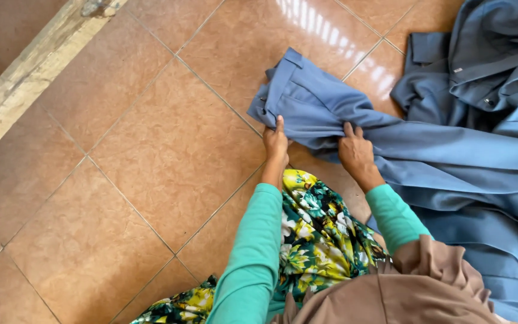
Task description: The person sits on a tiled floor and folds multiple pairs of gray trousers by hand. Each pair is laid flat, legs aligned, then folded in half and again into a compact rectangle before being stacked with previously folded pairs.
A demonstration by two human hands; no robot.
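On the glossy brown tiled floor [151, 150], a person gathers a pair of blue cotton trousers [331, 114] just below the waistband.

The left hand [276, 144] lies on the cloth's edge, fingers [279, 125] pressed together and pointing forward; the right hand [356, 151] curls its fingers into a bunched fold, gripping it. This looks like smoothing or folding just begun; the next move would call for pulling the fabric flat. A heap of grey-blue garments [487, 66] lies near, to the right.
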